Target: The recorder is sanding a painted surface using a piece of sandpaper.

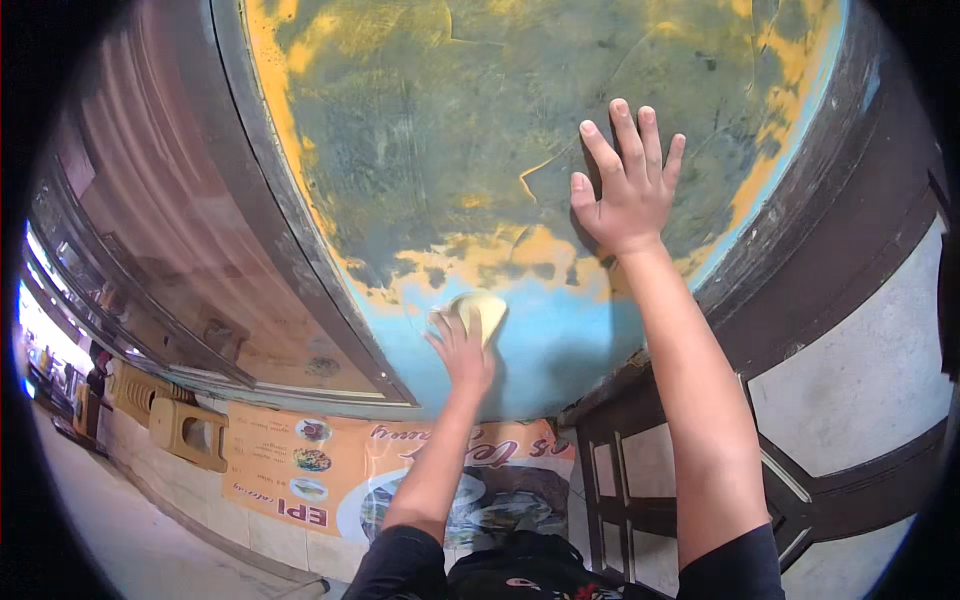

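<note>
My left hand point(461, 352) presses a pale yellow sheet point(488, 316) against the light blue lower part of a wall panel point(560, 345). The sheet may be sandpaper or a cloth; I cannot tell which, and its edges are slightly blurred. Part of it lies beneath my fingers. Higher up and to the right, my right hand point(630, 195) rests flat on the dark, scuffed part of the wall with its fingers spread and nothing in it. Around the dark area, patchy orange-yellow paint shows, with thin cracks in the surface.
On the left is a brown-framed window point(290, 345) with reddish curtains behind glass. A dark wooden lattice with pale panels point(850, 380) stands on the right. Below lies an orange printed banner point(340, 455) over tiles, near a tan plastic stool point(188, 432).
</note>
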The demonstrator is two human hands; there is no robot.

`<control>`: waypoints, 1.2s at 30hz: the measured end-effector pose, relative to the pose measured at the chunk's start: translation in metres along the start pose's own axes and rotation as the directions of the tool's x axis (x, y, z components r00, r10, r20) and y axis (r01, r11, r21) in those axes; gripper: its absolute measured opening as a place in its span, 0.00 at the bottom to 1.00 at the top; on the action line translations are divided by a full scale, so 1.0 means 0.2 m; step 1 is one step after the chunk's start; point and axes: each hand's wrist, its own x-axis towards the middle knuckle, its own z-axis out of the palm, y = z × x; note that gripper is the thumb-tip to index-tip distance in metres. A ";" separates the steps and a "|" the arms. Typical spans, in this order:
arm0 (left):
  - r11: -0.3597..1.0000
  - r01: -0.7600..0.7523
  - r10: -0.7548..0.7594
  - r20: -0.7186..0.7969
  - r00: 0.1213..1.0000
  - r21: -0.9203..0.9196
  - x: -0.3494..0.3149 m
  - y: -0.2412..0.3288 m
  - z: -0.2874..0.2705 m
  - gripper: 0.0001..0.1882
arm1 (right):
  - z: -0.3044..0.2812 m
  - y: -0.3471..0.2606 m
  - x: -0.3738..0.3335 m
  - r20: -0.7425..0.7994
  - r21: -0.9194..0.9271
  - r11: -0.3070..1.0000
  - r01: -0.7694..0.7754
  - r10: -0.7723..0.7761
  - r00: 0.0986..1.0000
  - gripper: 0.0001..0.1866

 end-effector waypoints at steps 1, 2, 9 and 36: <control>1.000 0.019 -0.020 0.077 0.997 0.009 -0.07 0.02 -0.01 0.40 | 0.00 0.01 -0.01 0.012 -0.008 1.000 0.003 -0.003 1.000 0.27; 1.000 0.020 -0.020 0.086 0.996 0.006 -0.06 0.02 -0.01 0.40 | 0.00 0.01 -0.01 0.026 -0.017 1.000 0.006 -0.006 1.000 0.27; 0.994 -0.106 0.113 -0.383 0.917 0.039 0.33 0.01 -0.17 0.38 | 0.01 0.03 0.00 -0.002 -0.038 0.999 0.012 -0.013 1.000 0.25; 0.998 -0.027 0.035 -0.143 0.989 0.053 0.06 -0.01 -0.13 0.38 | 0.00 0.01 0.01 0.007 0.058 0.998 -0.001 0.000 1.000 0.24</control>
